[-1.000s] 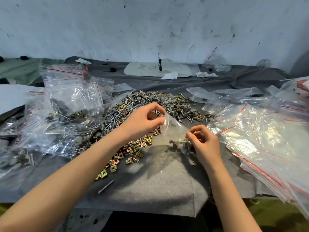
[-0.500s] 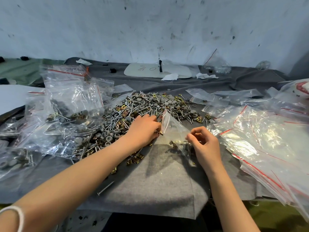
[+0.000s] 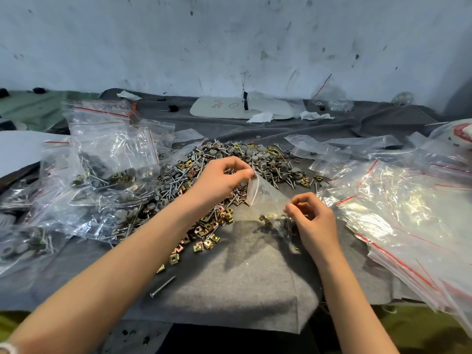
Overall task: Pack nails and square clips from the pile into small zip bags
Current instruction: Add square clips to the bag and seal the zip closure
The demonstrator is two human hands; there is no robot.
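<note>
Looking down at felt-covered worktop [image 3: 229, 290], scuffed white wall [image 3: 229, 47] behind. Pile of nails and square clips [image 3: 194, 180] mid-cloth, filled bags [image 3: 109, 159] left, empty bags [image 3: 398, 200] right. Pinching small zip bag [image 3: 265, 198] beside pile: left hand [image 3: 219, 178] at mouth corner, right hand [image 3: 314, 221] at lower edge, fingers curled.

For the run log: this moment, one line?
right hand: pinches small zip bag | left hand: grips nails at its mouth | phase: filling

- Zip bags [image 3: 398, 200] at 3 o'clock: clear glossy plastic, crinkled.
- Square clips [image 3: 204, 233]: shiny brassy metal.
- Nails [image 3: 162, 286]: grey metal.
- Table cover [image 3: 229, 290]: matt grey felt-like cloth.
</note>
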